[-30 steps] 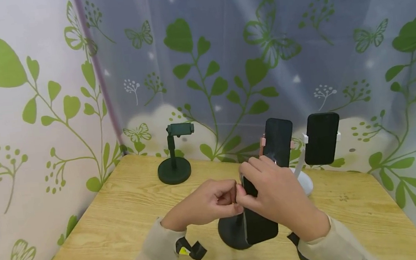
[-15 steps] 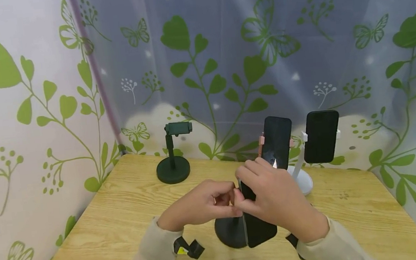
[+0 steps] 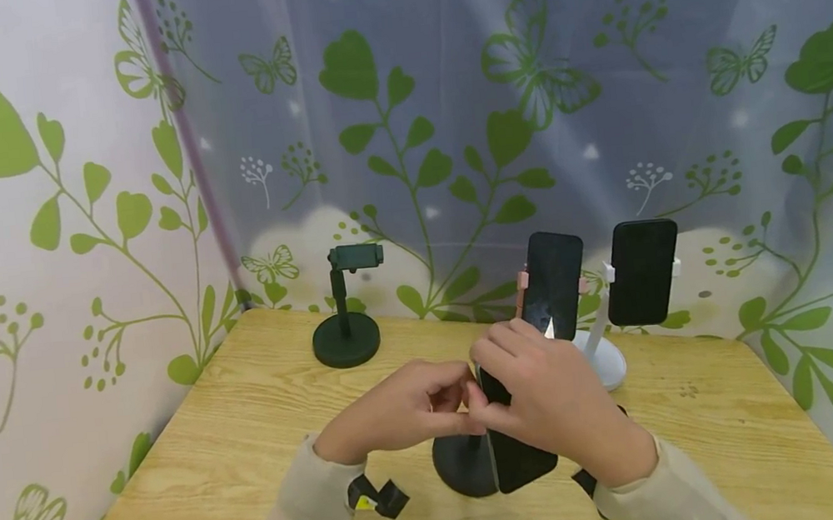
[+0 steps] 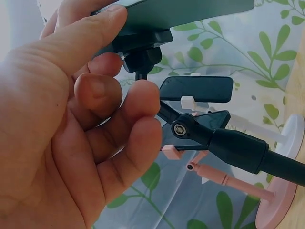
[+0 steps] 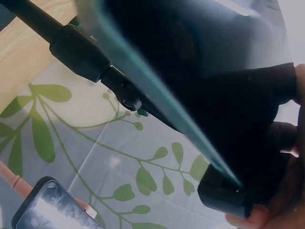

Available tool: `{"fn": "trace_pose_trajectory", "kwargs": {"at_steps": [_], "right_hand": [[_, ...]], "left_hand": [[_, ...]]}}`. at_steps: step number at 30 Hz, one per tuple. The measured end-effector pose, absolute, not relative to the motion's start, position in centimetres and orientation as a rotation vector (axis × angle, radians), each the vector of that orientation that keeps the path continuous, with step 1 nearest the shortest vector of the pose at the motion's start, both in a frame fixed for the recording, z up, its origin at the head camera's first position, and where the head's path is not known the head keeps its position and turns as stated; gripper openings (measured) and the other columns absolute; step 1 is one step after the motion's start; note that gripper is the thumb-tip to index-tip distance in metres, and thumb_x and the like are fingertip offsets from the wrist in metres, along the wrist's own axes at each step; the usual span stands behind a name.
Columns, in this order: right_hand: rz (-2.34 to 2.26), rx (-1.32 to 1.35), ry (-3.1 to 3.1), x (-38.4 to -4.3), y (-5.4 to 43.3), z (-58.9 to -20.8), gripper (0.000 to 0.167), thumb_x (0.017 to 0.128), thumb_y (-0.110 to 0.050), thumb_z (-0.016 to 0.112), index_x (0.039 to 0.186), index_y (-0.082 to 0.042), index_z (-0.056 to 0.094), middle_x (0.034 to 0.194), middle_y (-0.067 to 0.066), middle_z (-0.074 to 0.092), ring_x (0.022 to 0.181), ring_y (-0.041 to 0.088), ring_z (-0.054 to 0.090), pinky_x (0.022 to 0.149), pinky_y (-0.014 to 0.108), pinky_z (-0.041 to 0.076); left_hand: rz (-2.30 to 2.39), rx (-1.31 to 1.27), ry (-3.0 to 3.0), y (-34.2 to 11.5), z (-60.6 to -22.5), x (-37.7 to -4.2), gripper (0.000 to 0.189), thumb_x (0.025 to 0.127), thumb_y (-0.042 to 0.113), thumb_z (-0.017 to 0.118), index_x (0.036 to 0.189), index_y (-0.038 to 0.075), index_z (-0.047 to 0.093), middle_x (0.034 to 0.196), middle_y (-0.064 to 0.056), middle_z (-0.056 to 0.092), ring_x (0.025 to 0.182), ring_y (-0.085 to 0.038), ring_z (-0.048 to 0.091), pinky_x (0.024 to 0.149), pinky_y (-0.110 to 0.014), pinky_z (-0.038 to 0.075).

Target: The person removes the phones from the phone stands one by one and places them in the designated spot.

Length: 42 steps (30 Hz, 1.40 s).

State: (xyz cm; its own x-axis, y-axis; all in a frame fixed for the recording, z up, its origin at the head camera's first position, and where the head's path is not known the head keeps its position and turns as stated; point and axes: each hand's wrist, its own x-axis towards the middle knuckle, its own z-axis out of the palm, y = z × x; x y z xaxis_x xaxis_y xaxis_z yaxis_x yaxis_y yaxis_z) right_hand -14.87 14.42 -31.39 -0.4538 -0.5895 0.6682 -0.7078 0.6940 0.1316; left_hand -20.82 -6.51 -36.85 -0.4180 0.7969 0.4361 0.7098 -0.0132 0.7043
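Note:
A black phone (image 3: 521, 455) sits tilted in a dark phone holder (image 4: 145, 57) with a round base (image 3: 455, 465). My left hand (image 3: 418, 402) is at the phone's left edge, its thumb and fingers pinching the holder's clamp end; the lower fingers curl beside the ball joint. My right hand (image 3: 549, 381) reaches over the phone's upper part and grips the holder's clamp (image 5: 224, 195), thumb meeting the left fingers. Much of the clamp is hidden behind the hands and phone in the head view.
A dark green phone stand (image 3: 346, 338) stands at the back left of the wooden table (image 3: 253, 443). Behind my right hand are a phone (image 3: 554, 280) in a pink holder and another phone (image 3: 644, 271) in a white holder. Leaf-patterned curtains (image 3: 408, 169) enclose the table.
The head view has shifted slightly. Both hands stay together at the phone and its holder, with only slight finger movement.

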Motion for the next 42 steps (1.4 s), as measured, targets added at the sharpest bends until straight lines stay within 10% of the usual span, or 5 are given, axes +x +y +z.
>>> {"fn": "trace_pose_trajectory", "kwargs": {"at_steps": [42], "right_hand": [[0.604, 0.847, -1.867, -12.6, 17.6, -32.0, 0.033, 0.101, -0.035, 0.050, 0.083, -0.011, 0.062, 0.076, -0.006, 0.055, 0.065, 0.009, 0.043, 0.058, 0.023, 0.036]], "left_hand": [[1.332, 1.561, 2.612, -6.0, -35.5, -18.7, 0.020, 0.097, 0.036, 0.075, 0.089, 0.026, 0.060, 0.060, 0.015, 0.039, 0.049, -0.001, 0.037, 0.052, -0.019, 0.033]]}}
